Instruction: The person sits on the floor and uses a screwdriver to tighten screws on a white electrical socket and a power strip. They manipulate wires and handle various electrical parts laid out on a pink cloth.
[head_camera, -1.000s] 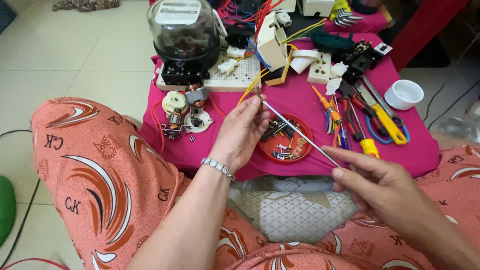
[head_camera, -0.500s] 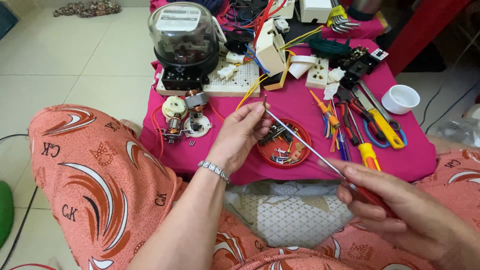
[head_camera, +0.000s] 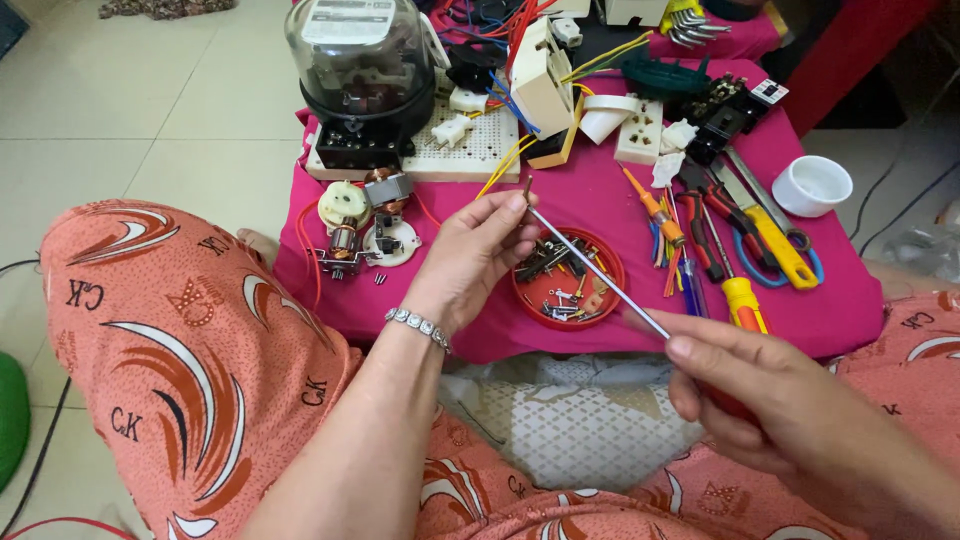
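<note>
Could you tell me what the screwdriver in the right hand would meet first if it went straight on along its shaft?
The right hand aims the screwdriver up-left, and its tip already sits at the small screw pinched in the left hand's fingertips. Beyond it lies the white perforated board, though depth is unclear.

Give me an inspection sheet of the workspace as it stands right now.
Surface: low table under a pink cloth, crowded.
Job's things: screwdriver, tip at a small screw pinched by the left hand; right hand grips the handle.
Clutter: red dish of screws, pliers and screwdrivers, white cup, domed meter, small motor parts, sockets.
Grippers: both hands closed on their items.
Cables: red, yellow and blue wires at the table's back.
Surroundings: tiled floor.
</note>
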